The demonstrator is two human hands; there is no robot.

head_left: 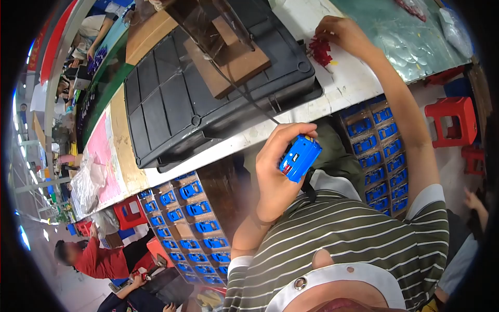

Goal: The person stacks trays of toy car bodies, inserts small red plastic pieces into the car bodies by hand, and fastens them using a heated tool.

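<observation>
My left hand (275, 166) is wrapped round a blue toy car (300, 158), held in front of my striped shirt with one end facing up. At the far side, my right hand (345, 36) reaches over the white table edge to a small heap of red parts (319, 51). Its fingertips are pinched together at the heap's upper edge. The exact piece between them is too small to make out. A little yellow bit (333, 63) lies beside the red parts.
A big black plastic crate (171, 99) fills the left of the table (338, 96), with a brown board and stand (228, 62) on it. Cartons of blue toy cars (197, 223) stand below. Red stools (452, 122) are at right. Other people (104, 257) sit at left.
</observation>
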